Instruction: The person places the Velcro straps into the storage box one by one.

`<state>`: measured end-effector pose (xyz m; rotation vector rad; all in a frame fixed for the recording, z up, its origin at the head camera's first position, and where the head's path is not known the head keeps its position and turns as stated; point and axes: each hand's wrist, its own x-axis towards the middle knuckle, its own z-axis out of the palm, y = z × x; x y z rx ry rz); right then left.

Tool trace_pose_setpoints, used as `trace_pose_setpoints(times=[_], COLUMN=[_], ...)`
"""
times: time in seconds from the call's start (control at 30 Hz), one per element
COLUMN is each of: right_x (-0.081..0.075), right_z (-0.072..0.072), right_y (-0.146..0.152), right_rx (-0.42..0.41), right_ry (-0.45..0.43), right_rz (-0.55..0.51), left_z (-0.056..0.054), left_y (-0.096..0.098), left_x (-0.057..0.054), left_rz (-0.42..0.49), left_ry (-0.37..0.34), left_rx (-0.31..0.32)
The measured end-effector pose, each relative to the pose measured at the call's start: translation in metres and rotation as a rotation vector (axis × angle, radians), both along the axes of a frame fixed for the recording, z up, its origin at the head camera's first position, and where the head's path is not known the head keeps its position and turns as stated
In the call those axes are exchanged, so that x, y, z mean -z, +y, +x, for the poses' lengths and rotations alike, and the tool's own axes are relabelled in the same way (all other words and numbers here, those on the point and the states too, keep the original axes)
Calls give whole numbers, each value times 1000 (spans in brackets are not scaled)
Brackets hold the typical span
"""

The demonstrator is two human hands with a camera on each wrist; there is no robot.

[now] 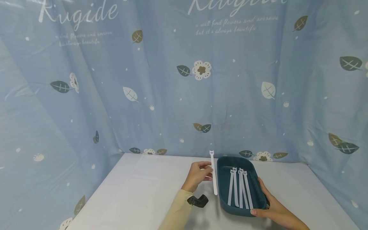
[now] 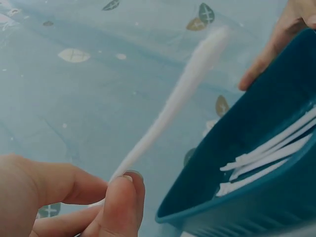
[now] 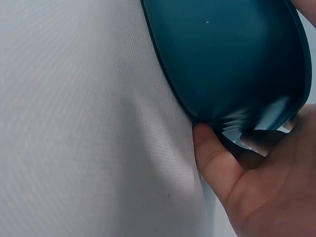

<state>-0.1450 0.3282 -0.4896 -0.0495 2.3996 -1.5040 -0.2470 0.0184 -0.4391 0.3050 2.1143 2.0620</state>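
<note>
A white hook-and-loop cable tie point(image 1: 214, 183) with a slotted head is pinched between the thumb and fingers of my left hand point(image 1: 197, 175). The tie stands nearly upright, just left of a teal plastic basket point(image 1: 224, 185); in the left wrist view its far end point(image 2: 210, 47) is blurred. Several more white cable ties point(image 1: 241, 191) lie lengthwise inside the basket, heads toward the far end. My right hand point(image 1: 273, 207) grips the basket at its near right corner, the thumb over the rim. From the right wrist, the basket's smooth teal surface point(image 3: 222, 59) tilts above the white cloth.
A white-covered table point(image 1: 143, 191) lies under both hands. A blue curtain point(image 1: 161, 95) printed with leaves and flowers hangs behind it and along both sides. On the left wrist sits a black strap point(image 1: 198, 201) over a pale yellow sleeve point(image 1: 176, 210).
</note>
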Motion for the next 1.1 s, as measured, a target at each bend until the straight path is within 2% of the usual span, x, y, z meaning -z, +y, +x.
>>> trace_pose_setpoints(times=[0.2, 0.43, 0.77, 0.97, 1.1], right_x=[1, 1, 0, 1, 1], right_z=[1, 3, 3, 2, 1], right_y=[1, 0, 0, -1, -2], right_rx=[-5, -18, -19, -18, -19], right_ry=[22, 48, 49, 49, 52], right_rz=[2, -10, -29, -39, -36], left_z=[-3, -8, -5, -6, -6], left_y=[8, 18, 29, 37, 40], left_x=[-6, -12, -20, -20, -19], left_rz=[-7, 11, 13, 21, -7], left_ry=[5, -1, 21, 11, 22], left_rx=[-2, 41, 74, 90, 108])
